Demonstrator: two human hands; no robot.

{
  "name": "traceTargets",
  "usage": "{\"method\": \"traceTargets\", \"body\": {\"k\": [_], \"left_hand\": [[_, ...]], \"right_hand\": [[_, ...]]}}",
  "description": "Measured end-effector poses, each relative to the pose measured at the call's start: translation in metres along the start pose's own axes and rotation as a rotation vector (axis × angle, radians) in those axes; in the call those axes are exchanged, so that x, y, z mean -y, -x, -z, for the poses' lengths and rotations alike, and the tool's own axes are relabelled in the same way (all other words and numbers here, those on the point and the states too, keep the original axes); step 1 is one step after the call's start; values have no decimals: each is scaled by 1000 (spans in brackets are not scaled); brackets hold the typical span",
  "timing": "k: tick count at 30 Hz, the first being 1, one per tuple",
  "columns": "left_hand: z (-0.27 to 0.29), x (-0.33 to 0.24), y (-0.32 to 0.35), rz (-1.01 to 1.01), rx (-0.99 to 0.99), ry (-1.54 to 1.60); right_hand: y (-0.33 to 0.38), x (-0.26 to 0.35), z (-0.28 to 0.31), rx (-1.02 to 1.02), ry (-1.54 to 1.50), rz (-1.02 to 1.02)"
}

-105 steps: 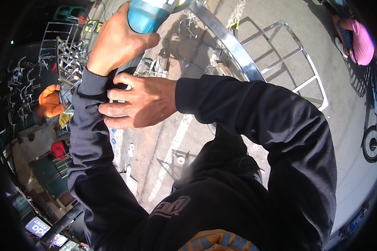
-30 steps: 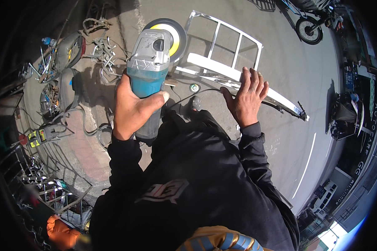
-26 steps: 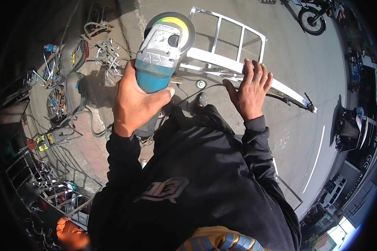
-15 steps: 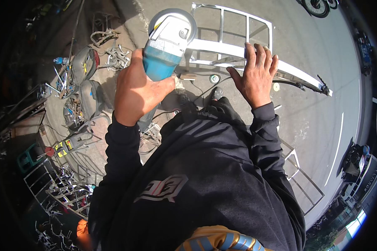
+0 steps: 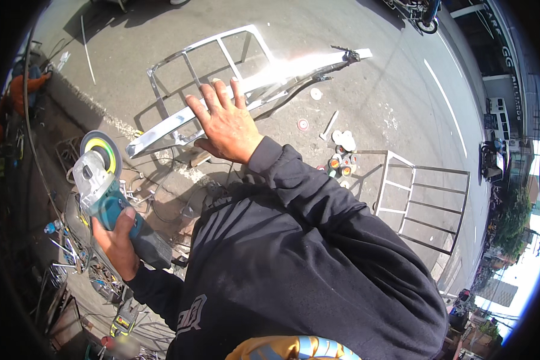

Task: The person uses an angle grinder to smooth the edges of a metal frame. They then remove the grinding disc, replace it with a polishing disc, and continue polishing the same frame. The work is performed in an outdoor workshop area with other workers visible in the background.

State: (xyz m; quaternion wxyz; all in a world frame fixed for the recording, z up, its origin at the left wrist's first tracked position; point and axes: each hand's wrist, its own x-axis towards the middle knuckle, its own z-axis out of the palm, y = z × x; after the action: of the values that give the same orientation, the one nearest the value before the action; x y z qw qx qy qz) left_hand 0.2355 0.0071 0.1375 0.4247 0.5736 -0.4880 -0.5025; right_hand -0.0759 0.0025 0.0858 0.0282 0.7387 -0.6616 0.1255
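My left hand [image 5: 117, 247] is wrapped round the teal and grey body of an angle grinder [image 5: 113, 207], held up at the left. Its round disc [image 5: 96, 144], with a yellow-green ring, faces away from me and stands apart from the metal. Ahead of me lies a silver welded metal frame [image 5: 162, 130] with a wide flat bar and thinner crosspieces. Over that bar my right hand [image 5: 233, 127] is spread palm down, fingers apart; whether it presses on the metal I cannot tell. Some dark, ragged material [image 5: 350, 56] hangs on the bar's far right end.
Several grinding discs [image 5: 344, 141] lie in a cluster on the pavement, with a single disc [image 5: 303, 125] nearer the frame. Another metal frame [image 5: 411, 187] lies at the right. Tools and scrap crowd the left. A person in orange [image 5: 29, 84] is at the far left; a motorcycle [image 5: 423, 18] stands farther off.
The view has swung round. The grinder has moved left and down in my left hand, turning its disc side into sight. My right hand has shifted left along the metal frame.
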Motion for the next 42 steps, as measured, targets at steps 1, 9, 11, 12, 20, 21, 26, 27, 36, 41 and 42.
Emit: {"method": "traceTargets", "body": {"k": [1, 9, 11, 12, 20, 21, 26, 27, 36, 41, 42], "left_hand": [[2, 3, 2, 40, -27, 98], [-18, 3, 16, -21, 76, 431], [-36, -3, 23, -42, 87, 506], [-47, -7, 25, -44, 86, 493], [-186, -14, 45, 7, 250, 552], [-206, -14, 49, -15, 263, 574], [-273, -29, 82, -7, 332, 656], [-282, -31, 97, -13, 306, 688], [-301, -23, 214, -156, -199, 780], [-312, 22, 265, -221, -286, 961], [-312, 30, 277, -213, -307, 990]], "right_hand": [[0, 2, 2, -23, -16, -12], [47, 49, 27, 119, -831, 533], [53, 48, 35, 152, -979, 619], [57, 39, 39, 100, -999, 631], [106, -103, 74, 79, -857, 687], [113, -123, 77, 15, -761, 697], [136, -174, 90, -45, -756, 719], [138, -183, 89, 34, -840, 787], [170, -180, 102, 271, -919, 1164], [184, -177, 98, 300, -825, 1416], [190, -174, 97, 288, -856, 1448]]}}
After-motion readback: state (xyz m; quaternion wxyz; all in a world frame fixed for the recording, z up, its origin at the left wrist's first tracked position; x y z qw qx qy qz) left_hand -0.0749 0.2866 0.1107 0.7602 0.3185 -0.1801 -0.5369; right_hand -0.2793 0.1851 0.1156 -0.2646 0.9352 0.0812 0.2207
